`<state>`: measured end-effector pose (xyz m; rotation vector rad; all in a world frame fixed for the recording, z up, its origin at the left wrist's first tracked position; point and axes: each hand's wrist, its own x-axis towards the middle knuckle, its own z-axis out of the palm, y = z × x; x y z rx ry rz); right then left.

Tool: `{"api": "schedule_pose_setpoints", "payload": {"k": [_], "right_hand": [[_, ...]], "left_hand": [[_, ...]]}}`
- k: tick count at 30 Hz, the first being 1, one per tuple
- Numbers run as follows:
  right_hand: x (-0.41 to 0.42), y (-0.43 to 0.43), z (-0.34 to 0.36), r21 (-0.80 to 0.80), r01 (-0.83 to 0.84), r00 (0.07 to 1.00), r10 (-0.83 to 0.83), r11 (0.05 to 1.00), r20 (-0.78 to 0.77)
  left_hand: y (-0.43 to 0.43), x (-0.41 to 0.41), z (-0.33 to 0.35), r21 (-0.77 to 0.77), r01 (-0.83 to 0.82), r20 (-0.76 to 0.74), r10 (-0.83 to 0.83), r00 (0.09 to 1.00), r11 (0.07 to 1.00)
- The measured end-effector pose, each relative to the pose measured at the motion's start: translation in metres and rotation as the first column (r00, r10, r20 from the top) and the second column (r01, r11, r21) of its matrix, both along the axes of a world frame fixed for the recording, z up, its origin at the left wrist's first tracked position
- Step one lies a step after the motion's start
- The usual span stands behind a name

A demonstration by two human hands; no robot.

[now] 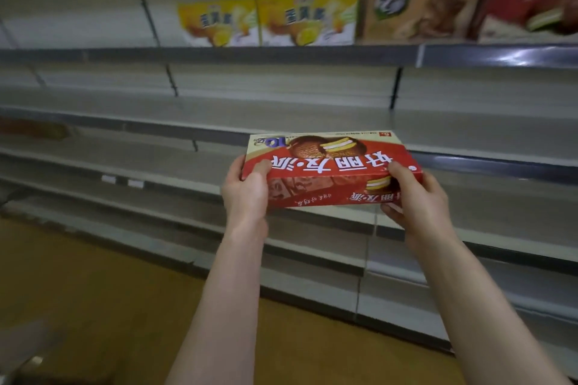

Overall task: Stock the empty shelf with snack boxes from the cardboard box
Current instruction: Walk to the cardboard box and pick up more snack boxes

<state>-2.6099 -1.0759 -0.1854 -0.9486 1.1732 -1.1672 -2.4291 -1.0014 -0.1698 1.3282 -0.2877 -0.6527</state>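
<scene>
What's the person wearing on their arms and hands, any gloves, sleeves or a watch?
Nothing visible. The left hand and right hand are ungloved, and both forearms are bare down to the frame edge: no sleeves, watch, bracelet or rings in view.

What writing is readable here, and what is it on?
"好丽友·派": red box, top and side faces, seen upside down.
"10": blue badge on the same box.
Print on the yellow boxes and shelf tags: too blurred to read.

Upper-shelf boxes (308,19) blurred; rightmost red box (531,6) cut off by edge.
</scene>
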Motion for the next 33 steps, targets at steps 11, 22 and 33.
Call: {"api": "schedule_pose_setpoints", "payload": {"k": [11, 22, 33], "right_hand": [[-0.121, -0.054, 0.055, -0.122, 0.236, 0.972, -0.234, 0.964, 0.031], [-0.181, -0.117, 0.108, -0.367, 0.301, 0.921, -0.368, 0.880, -0.127], [-0.231, -0.180, 0.161, -0.524, 0.015, 0.836, -0.298, 0.851, -0.460]], "left_hand": [[-0.110, -0.093, 0.056, -0.058, 0.373, 0.158, -0.361, 0.919, 0.926], [-0.215, -0.127, 0.118, 0.017, 0.712, 0.361, -0.668, 0.651, 0.702], [-0.289, -0.126, 0.170, 0.260, 0.793, 0.447, -0.797, 0.407, 0.551]]}}
